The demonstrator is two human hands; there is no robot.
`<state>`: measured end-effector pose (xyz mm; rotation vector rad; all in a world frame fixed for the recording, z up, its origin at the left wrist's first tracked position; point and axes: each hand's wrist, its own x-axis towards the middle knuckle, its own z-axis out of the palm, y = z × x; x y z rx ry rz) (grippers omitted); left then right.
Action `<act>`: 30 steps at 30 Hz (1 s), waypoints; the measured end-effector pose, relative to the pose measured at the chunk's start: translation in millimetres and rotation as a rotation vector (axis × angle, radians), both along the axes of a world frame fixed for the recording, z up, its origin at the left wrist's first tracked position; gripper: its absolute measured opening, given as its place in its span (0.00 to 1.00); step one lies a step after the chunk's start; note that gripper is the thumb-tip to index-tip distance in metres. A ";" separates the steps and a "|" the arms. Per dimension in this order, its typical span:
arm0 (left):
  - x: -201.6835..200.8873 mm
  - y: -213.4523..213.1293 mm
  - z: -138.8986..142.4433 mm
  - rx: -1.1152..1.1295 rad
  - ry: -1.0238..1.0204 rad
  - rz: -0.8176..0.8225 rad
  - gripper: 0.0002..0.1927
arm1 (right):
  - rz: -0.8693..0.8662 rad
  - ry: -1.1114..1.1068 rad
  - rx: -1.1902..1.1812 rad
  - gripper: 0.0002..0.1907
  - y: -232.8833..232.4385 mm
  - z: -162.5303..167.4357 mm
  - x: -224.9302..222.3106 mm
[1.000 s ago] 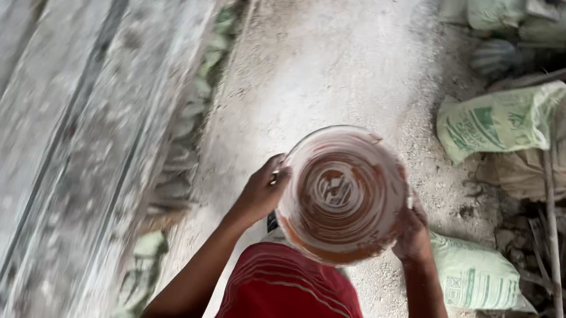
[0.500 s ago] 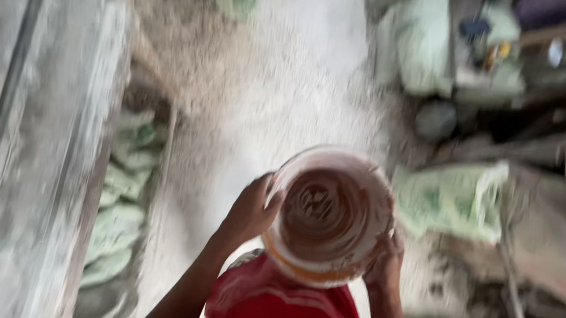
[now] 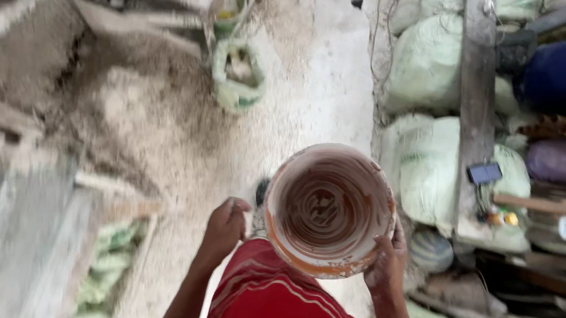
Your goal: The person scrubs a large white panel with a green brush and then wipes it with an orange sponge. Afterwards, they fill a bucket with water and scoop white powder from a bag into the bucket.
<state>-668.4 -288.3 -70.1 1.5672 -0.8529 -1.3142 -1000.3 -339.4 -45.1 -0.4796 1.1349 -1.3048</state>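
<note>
So, looking down from the head cam, the biggest thing is the dusty pale floor (image 3: 157, 112), strewn with sawdust-looking grit and running up the middle between clutter on both sides. To the right there's a stack of pale green sacks (image 3: 428, 69) with a long grey plank (image 3: 474, 97) leaning across them — probably just parked there out of the walking lane. A small dark flat rectangle (image 3: 485, 173) sits on that plank. Up the path an open green bag (image 3: 237, 75) slumps on the ground.

Then the round bucket (image 3: 329, 210), white with reddish-brown smears swirled inside, held out in front of my red garment (image 3: 276, 313) at about waist height, mouth up. I'd guess it's kept level so any residue stays put. My right hand (image 3: 386, 266) is clamped on the near right rim, fingers curled under. My left hand (image 3: 225, 226) is off the bucket, just beside it, loosely curled around nothing I can see.
</note>
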 end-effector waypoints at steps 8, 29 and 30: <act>-3.2 -353.9 84.3 -0.188 -0.125 -0.164 0.20 | -0.058 0.005 -0.031 0.38 -262.7 40.8 -10.7; -43.9 -1015.7 27.9 0.031 -0.110 0.038 0.33 | 0.401 0.069 0.103 0.44 -1068.7 3.5 -3.3; -35.4 -1048.7 21.9 0.017 -0.113 0.069 0.33 | 0.420 0.102 0.157 0.45 -1097.6 -5.6 6.9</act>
